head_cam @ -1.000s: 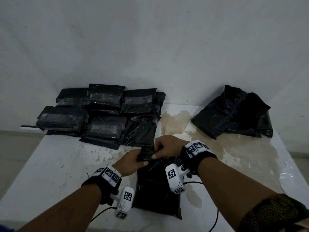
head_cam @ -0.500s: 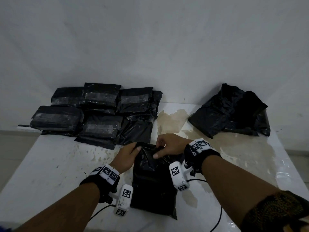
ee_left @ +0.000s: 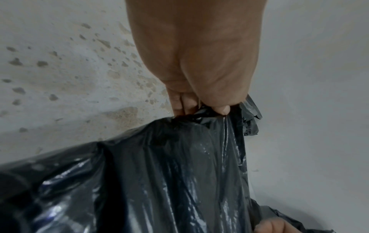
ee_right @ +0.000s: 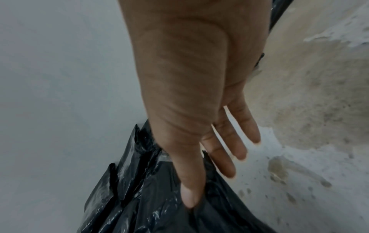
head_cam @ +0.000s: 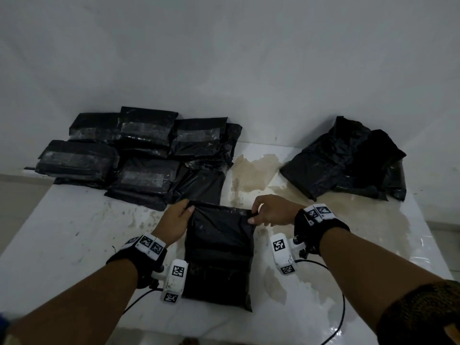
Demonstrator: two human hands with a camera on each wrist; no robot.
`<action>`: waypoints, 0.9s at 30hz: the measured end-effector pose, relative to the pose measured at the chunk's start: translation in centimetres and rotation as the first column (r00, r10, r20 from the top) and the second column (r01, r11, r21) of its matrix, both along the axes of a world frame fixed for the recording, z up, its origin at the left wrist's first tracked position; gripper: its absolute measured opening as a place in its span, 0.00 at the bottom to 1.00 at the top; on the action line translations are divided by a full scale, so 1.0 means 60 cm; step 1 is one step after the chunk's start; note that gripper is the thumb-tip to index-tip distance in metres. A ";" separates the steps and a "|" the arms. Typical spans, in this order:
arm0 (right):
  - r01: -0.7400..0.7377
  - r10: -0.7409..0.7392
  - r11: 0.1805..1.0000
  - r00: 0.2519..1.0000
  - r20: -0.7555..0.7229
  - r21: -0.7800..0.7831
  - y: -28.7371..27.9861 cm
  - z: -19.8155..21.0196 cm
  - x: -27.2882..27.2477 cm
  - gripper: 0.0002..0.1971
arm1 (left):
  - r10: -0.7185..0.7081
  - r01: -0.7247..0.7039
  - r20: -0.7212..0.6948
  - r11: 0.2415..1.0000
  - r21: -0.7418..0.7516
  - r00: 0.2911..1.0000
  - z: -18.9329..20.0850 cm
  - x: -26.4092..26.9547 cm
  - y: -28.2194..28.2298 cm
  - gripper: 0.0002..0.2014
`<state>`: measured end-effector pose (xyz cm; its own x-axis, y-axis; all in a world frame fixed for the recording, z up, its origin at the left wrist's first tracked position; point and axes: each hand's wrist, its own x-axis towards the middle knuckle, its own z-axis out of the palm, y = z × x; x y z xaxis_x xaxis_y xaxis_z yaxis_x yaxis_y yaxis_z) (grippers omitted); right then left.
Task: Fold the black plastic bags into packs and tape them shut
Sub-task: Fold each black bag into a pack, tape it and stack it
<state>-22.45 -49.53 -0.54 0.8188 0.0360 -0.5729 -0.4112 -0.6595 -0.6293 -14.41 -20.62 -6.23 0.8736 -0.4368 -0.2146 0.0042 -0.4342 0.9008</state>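
A black plastic bag lies flat on the white table between my forearms, its open far edge stretched taut. My left hand pinches the far left corner; in the left wrist view the left hand has thumb and fingers curled on bunched plastic of the bag. My right hand pinches the far right corner. In the right wrist view the right hand has its thumb down on the bag, three fingers hanging straight.
Several taped black packs are stacked at the back left against the wall. A heap of loose black bags sits at the back right. Brown stains mark the table's middle. Cables trail from the wrist cameras near the front edge.
My hands have moved apart from the bag's middle to its two far corners. The bunched top has been pulled out wide and flat.
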 end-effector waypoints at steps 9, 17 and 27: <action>0.220 -0.223 0.974 0.974 0.043 0.061 0.003 -0.048 -0.002 0.18 | 0.235 -0.227 -0.052 0.965 0.130 0.971 -0.036 -0.016 -0.012 0.17; 0.467 -0.468 0.883 0.883 0.025 0.042 0.047 -0.122 -0.009 0.23 | 0.330 -0.305 0.005 0.866 0.396 0.944 -0.049 -0.039 -0.025 0.19; 0.433 -0.355 0.889 0.856 0.376 -0.146 0.048 -0.119 0.008 0.14 | 0.330 -0.272 -0.076 0.871 0.409 0.941 -0.030 -0.062 -0.007 0.24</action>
<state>-21.95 -46.67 -7.71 0.8783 -0.4239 -0.2213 -0.4598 -0.6216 -0.6342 -18.14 -21.04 -8.03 0.8979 -0.0145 -0.4400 0.3030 -0.7048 0.6414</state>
